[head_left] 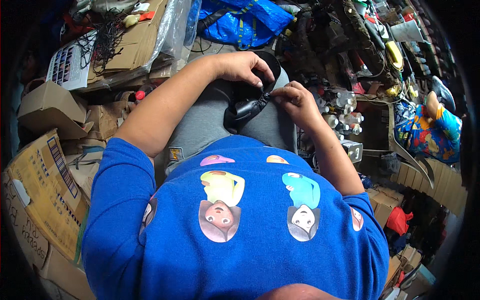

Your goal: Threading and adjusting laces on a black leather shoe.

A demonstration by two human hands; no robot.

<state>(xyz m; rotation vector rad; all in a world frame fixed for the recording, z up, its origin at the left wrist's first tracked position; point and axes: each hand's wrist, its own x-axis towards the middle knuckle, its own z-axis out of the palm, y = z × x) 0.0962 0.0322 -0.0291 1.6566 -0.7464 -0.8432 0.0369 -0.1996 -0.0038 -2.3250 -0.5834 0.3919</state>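
A black, shiny leather shoe [246,108] lies across my lap between my thighs, partly hidden by my fingers. My left hand [245,68] comes over its far side, with the fingers curled down onto the dark upper part. My right hand [298,101] is at its right edge, thumb and forefinger pinched together on the gathered black part. Whether a thread or a small tool is in that pinch is too small to tell. Grey trousers [202,117] lie under the shoe.
Beyond my knees is a blue bag [245,22]. Flattened cardboard [132,47] with tangled black cord is at far left; an open carton [52,107] stands left. Several small bottles [347,117] are to my right. Another person's patterned clothing [432,130] shows at far right.
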